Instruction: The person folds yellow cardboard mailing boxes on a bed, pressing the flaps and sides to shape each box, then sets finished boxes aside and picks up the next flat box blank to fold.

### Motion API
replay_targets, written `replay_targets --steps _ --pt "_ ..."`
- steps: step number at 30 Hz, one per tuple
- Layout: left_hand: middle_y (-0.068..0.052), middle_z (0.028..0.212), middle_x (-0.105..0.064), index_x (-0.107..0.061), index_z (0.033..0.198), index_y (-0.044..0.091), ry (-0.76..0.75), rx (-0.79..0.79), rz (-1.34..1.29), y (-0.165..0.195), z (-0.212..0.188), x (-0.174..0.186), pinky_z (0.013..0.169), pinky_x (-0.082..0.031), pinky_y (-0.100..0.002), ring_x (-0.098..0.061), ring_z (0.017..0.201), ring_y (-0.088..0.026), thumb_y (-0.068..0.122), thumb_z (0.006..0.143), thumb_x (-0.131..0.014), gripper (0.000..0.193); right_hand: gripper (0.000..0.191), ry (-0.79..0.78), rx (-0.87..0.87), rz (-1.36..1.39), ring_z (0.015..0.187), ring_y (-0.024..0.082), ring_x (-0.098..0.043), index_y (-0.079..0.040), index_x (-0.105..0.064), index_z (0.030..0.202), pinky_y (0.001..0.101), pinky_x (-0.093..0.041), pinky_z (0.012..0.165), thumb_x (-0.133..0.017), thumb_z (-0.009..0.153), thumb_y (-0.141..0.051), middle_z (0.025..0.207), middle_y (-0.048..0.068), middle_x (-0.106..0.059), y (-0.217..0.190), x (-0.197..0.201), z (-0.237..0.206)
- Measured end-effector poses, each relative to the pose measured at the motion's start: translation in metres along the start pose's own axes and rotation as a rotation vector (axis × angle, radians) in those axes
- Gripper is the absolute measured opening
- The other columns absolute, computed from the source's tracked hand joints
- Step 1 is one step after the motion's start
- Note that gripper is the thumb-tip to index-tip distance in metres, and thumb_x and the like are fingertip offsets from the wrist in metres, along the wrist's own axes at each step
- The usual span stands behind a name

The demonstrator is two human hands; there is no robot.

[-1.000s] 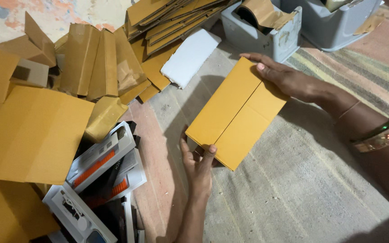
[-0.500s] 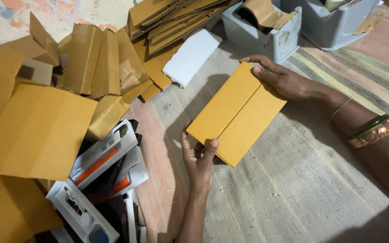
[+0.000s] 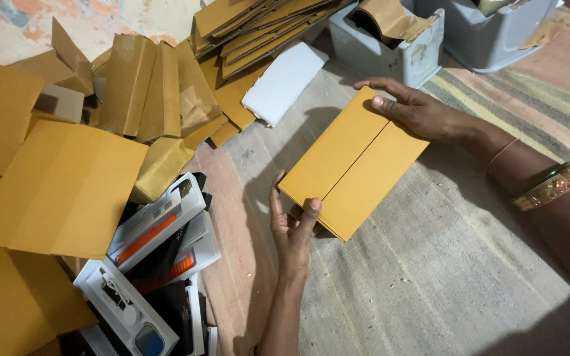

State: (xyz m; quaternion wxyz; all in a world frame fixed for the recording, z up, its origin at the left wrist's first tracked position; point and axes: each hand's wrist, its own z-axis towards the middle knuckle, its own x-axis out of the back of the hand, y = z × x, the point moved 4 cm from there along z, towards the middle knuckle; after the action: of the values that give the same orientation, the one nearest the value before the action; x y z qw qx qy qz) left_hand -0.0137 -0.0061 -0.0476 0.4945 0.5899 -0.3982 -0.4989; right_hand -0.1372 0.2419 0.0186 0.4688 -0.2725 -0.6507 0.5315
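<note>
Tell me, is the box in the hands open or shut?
Shut. The box shows two flaps meeting along a middle seam, lying flat, held between the left hand and right hand.

One view only: my head camera, looking steeply down and slightly forward at the striped floor mat [image 3: 430, 277]. Close range, arm's reach. Grey bins [image 3: 390, 53] line the mat's far edge at the frame top.
</note>
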Motion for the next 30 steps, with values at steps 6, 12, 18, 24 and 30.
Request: replay_targets --steps 6,12,18,24,30 --pt "-0.014 0.135 -0.064 -0.036 0.155 0.024 -0.017 -0.024 0.011 0.002 0.001 -0.002 0.101 -0.054 -0.047 -0.064 0.125 -0.029 0.045 0.069 -0.086 0.101 0.055 0.006 0.077 0.088 0.143 0.017 -0.045 -0.028 -0.043 0.151 0.0356 -0.046 0.110 -0.042 0.100 -0.048 0.148 0.005 -0.051 -0.005 -0.001 -0.001" --pt "-0.024 0.134 -0.066 -0.038 0.159 0.018 -0.044 -0.139 0.057 0.021 0.025 0.005 0.102 -0.056 -0.042 -0.066 0.118 -0.030 0.037 0.075 -0.087 0.099 0.057 0.107 0.181 0.239 0.139 0.018 -0.047 -0.023 -0.040 0.156 0.0322 -0.043 0.105 -0.048 0.103 -0.044 0.149 0.010 -0.051 -0.013 0.000 -0.006" --pt "-0.031 0.151 -0.045 -0.038 0.152 0.006 0.304 -0.600 1.073 0.068 0.034 -0.036 0.111 -0.037 -0.063 -0.041 0.138 -0.042 0.056 0.078 -0.083 0.100 0.053 0.228 0.148 0.191 0.128 0.013 -0.055 -0.023 -0.038 0.155 0.0295 -0.049 0.100 -0.046 0.105 -0.041 0.134 0.007 -0.061 -0.015 0.003 -0.007" --pt "-0.021 0.166 -0.016 -0.017 0.158 0.005 -0.026 -0.468 1.755 0.067 0.024 -0.137 0.111 -0.008 -0.081 -0.013 0.149 -0.036 0.089 0.063 -0.064 0.135 0.054 0.197 0.060 0.254 0.102 0.013 -0.055 -0.024 -0.044 0.155 0.0299 -0.050 0.083 -0.048 0.104 -0.039 0.120 0.007 -0.063 -0.008 0.002 -0.004" --pt "-0.021 0.162 -0.024 -0.012 0.156 0.003 -0.180 -0.508 1.877 0.066 0.054 -0.181 0.111 -0.018 -0.074 -0.018 0.151 -0.035 0.081 0.058 -0.076 0.141 0.054 0.187 0.232 0.202 0.134 0.014 -0.052 -0.015 -0.038 0.157 0.0299 -0.047 0.109 -0.044 0.107 -0.034 0.148 0.007 -0.056 -0.007 0.005 0.002"
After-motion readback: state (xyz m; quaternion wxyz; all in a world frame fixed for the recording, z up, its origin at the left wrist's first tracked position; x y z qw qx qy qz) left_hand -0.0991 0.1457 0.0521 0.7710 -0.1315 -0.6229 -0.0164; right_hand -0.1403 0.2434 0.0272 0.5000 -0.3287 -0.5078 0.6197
